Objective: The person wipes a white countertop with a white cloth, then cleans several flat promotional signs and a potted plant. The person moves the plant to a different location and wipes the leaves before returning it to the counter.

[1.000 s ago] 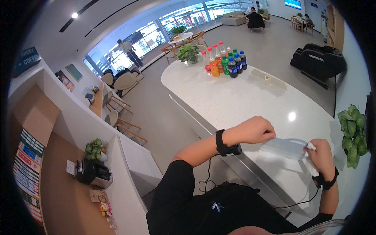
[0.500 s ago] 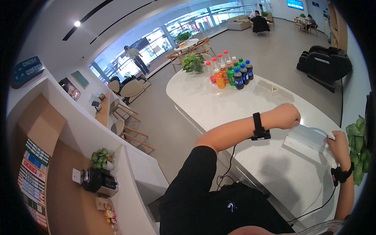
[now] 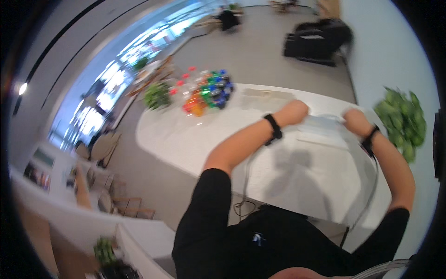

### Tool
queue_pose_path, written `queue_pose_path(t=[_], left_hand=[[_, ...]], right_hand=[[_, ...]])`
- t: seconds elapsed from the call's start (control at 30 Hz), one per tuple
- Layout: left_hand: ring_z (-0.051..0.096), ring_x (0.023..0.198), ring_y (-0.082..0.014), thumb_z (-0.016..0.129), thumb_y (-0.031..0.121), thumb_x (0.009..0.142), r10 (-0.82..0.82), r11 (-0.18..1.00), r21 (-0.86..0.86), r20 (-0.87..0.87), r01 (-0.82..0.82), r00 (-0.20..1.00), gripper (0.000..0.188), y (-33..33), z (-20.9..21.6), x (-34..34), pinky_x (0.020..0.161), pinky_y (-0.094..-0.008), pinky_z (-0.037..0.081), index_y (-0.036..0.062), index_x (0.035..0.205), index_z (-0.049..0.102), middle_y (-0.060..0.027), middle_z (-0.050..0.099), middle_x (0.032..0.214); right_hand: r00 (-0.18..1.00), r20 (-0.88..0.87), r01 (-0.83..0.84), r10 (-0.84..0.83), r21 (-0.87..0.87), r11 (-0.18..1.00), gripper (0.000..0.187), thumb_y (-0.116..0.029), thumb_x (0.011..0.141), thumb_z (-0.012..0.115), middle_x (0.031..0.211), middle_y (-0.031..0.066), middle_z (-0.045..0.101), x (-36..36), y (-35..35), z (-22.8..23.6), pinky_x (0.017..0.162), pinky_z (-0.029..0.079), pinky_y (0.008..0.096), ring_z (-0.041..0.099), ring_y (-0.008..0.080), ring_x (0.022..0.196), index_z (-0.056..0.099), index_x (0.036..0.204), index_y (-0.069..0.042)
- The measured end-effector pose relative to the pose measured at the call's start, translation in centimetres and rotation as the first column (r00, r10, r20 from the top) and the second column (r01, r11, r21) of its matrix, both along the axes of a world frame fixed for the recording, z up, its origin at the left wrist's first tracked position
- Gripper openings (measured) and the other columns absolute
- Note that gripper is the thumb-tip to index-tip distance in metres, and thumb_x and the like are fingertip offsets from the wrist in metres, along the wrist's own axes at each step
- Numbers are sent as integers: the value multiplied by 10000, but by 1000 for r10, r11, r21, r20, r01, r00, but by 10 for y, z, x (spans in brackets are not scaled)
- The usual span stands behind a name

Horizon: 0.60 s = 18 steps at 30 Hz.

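Right of centre, the curled left hand (image 3: 293,113) and right hand (image 3: 357,122) grasp opposite ends of a translucent rectangular container (image 3: 323,126) over the smooth white countertop (image 3: 209,149); at upper left-centre, plastic bottles (image 3: 216,95) bear labels too blurred to read.

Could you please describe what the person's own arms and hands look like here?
The arms wear short black sleeves, with the forearms bare. The left hand and right hand show no gloves. A black strap circles each wrist: left strap, right strap. A thin cable trails from the right one.
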<state>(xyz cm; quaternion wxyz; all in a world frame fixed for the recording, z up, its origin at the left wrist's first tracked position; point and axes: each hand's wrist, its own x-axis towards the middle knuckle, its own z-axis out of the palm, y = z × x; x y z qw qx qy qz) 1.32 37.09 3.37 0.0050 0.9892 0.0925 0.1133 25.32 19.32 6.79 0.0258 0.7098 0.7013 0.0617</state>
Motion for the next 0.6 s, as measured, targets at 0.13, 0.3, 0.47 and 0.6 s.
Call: queue_pose_path(t=[0.13,0.3,0.47,0.6], left_hand=[[631,815,-347,570,164,835,67,993,-100,34,-63,997,151,18,18,12,737,-435,502,73,866,686,-151,674,831],[627,822,-335,555,166,847,159,978,-148,88,-145,983,176,48,24,36,747,-428,499,75,888,700,-136,680,847],[622,811,-338,541,159,851,182,974,-164,138,-159,974,185,81,3,59,736,-439,498,72,870,703,-137,673,834],[622,809,-341,556,154,848,210,957,-231,129,-177,969,172,93,-2,73,732,-429,492,63,884,697,-142,675,840]], right_hand=[[996,-50,79,-77,57,995,132,-164,765,659,825,184,667,1,30,16,741,518,461,645,361,818,685,795,-38],[984,-97,159,-148,123,979,117,-137,776,630,827,173,668,25,66,-5,724,517,459,640,365,812,692,814,-45],[973,-152,196,-172,155,968,144,-139,822,579,816,180,664,40,88,-20,711,503,469,633,371,805,697,849,-62],[921,-252,320,-296,60,945,149,-121,832,562,868,179,677,47,104,-22,714,527,451,652,358,807,701,859,-74]])
